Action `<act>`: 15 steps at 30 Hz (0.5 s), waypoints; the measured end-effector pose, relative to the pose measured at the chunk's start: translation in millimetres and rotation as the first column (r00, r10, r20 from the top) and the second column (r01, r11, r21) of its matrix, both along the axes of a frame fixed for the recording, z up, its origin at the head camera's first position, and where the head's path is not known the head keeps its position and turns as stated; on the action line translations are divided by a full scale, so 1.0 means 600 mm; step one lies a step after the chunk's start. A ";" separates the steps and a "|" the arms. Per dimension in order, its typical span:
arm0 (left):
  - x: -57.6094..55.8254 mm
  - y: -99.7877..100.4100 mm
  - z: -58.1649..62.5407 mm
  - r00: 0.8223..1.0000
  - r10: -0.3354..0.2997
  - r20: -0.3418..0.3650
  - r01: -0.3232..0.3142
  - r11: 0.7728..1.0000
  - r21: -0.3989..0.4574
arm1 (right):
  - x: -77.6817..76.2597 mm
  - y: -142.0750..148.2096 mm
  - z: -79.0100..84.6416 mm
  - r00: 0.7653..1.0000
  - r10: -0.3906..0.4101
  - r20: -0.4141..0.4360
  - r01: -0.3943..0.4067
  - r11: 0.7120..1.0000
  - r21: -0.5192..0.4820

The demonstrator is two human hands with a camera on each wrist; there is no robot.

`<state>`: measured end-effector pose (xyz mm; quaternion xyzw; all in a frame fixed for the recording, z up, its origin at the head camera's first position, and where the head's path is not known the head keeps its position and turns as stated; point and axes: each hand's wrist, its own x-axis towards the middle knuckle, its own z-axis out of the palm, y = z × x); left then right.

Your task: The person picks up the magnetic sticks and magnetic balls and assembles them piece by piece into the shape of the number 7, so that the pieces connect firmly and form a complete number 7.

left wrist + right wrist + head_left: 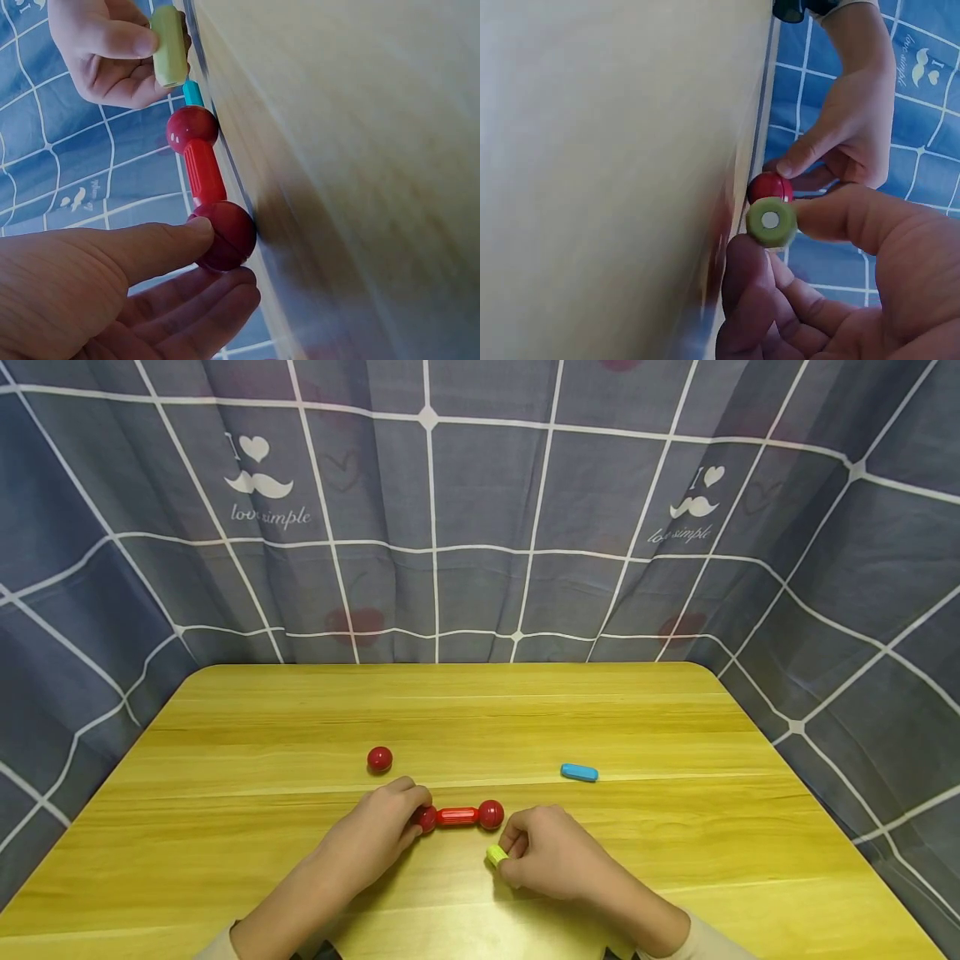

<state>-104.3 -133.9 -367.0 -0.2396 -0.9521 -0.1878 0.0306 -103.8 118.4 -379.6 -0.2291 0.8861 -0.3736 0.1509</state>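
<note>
A red ribbed rod (457, 816) lies in line between two red balls, touching both. My left hand (385, 824) pinches the left ball (226, 236) between thumb and fingers; the right ball (491, 815) stands free of any hand. Just right of it and nearer to me, my right hand (553, 853) pinches a short yellow-green rod (496, 856) by one end. In the right wrist view this rod's facing end has a pale round disc in its centre. The yellow-green rod is apart from the right ball in the head view.
Another red ball (380, 759) sits on the wooden table (247, 735), beyond my left hand. A blue rod (579, 772) lies farther back on the right. Behind the table hangs a grey-blue checked curtain (480, 527).
</note>
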 end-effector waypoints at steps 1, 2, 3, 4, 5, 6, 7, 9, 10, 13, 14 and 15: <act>0.000 0.000 0.000 1.000 0.001 0.000 -0.001 1.000 0.000 | 0.000 0.000 -0.001 1.000 -0.007 0.030 0.007 1.000 -0.021; 0.000 0.000 0.000 1.000 0.001 0.000 -0.001 1.000 0.000 | 0.000 -0.001 -0.002 0.998 -0.011 0.058 0.014 0.999 -0.043; 0.000 0.000 0.000 1.000 0.002 0.001 -0.002 1.000 -0.001 | -0.001 -0.001 -0.003 0.996 -0.017 0.085 0.022 0.998 -0.064; 0.000 0.000 -0.001 1.000 0.002 0.002 -0.002 1.000 -0.001 | -0.002 -0.001 -0.005 0.993 -0.022 0.113 0.032 0.996 -0.084; 0.000 0.000 -0.001 1.000 0.003 0.003 -0.003 1.000 -0.002 | -0.002 -0.002 -0.007 0.988 -0.029 0.152 0.046 0.993 -0.112; -0.001 0.000 -0.001 1.000 0.004 0.005 -0.004 1.000 -0.003 | -0.003 -0.002 -0.009 0.979 -0.035 0.201 0.065 0.987 -0.144; -0.001 0.000 -0.001 1.000 0.005 0.005 -0.005 1.000 -0.004 | -0.005 -0.003 -0.012 0.968 -0.037 0.247 0.083 0.980 -0.178; -0.001 0.000 -0.001 1.000 0.006 0.004 -0.006 1.000 -0.005 | -0.007 -0.004 -0.017 0.941 -0.037 0.337 0.125 0.963 -0.241; -0.001 0.000 -0.001 1.000 0.006 0.004 -0.006 1.000 -0.006 | -0.008 -0.004 -0.020 0.924 -0.032 0.381 0.146 0.951 -0.272; -0.001 0.000 0.000 1.000 0.004 0.000 -0.004 1.000 -0.005 | -0.012 -0.005 -0.026 0.873 0.002 0.487 0.191 0.919 -0.346; -0.001 0.000 0.000 1.000 0.002 -0.001 -0.002 1.000 -0.004 | -0.013 -0.005 -0.028 0.854 0.015 0.521 0.206 0.908 -0.364; -0.001 0.000 0.000 1.000 0.000 -0.003 0.000 1.000 -0.002 | -0.014 -0.004 -0.029 0.833 0.029 0.553 0.222 0.897 -0.383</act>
